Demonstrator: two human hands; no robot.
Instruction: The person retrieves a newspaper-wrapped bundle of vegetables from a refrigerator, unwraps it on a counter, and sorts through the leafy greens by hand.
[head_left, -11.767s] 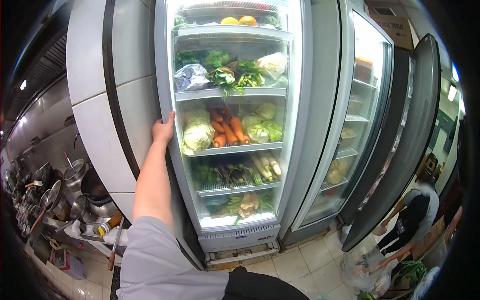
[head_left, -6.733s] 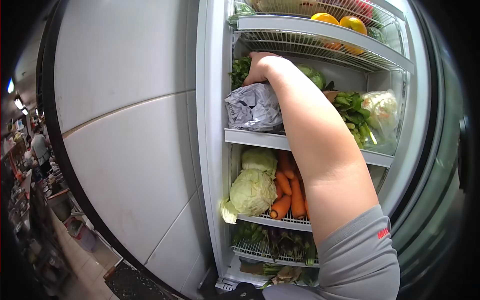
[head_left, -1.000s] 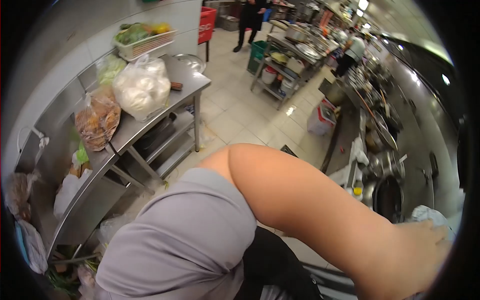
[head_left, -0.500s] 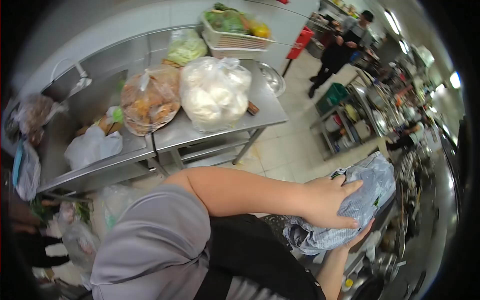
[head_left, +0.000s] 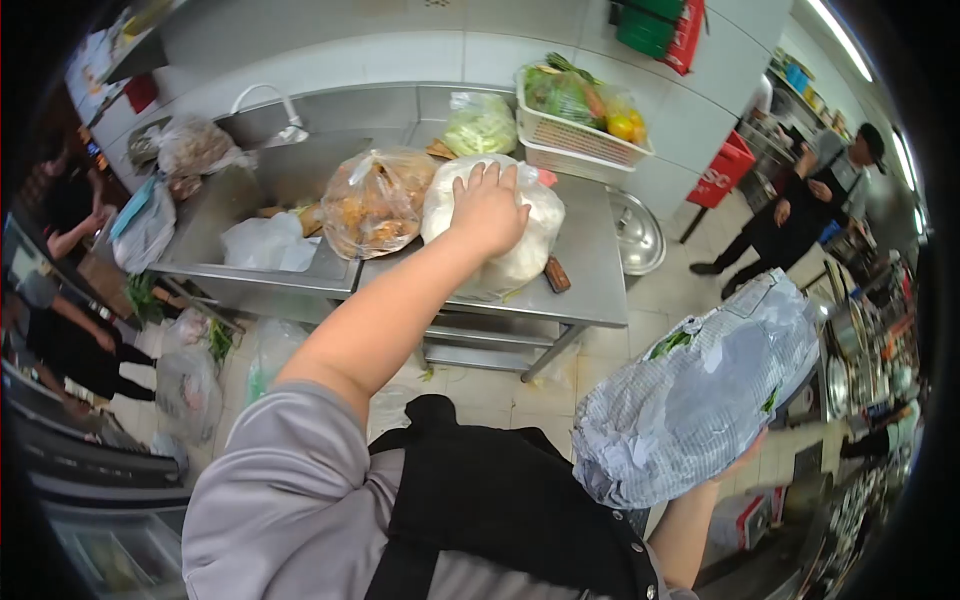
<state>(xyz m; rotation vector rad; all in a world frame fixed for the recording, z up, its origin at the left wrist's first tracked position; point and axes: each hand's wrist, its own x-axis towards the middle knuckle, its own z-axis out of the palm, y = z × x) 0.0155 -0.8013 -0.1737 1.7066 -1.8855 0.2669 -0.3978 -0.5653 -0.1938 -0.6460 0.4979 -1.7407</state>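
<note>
The newspaper-wrapped bundle [head_left: 700, 395] sits at about four o'clock in the view, its long axis slanting from seven o'clock up toward one o'clock, green leaves poking out along its top edge. The right hand [head_left: 742, 462] cradles it from underneath — mostly hidden, fingers grasping the wrap. Toward twelve o'clock, the left hand [head_left: 488, 208] lies spread and flat on a white plastic bag [head_left: 520, 245] on the steel bench [head_left: 595, 290]. A bag of brown food [head_left: 375, 205] stands just beside it at nine o'clock; a basket of vegetables [head_left: 580, 125] sits behind.
</note>
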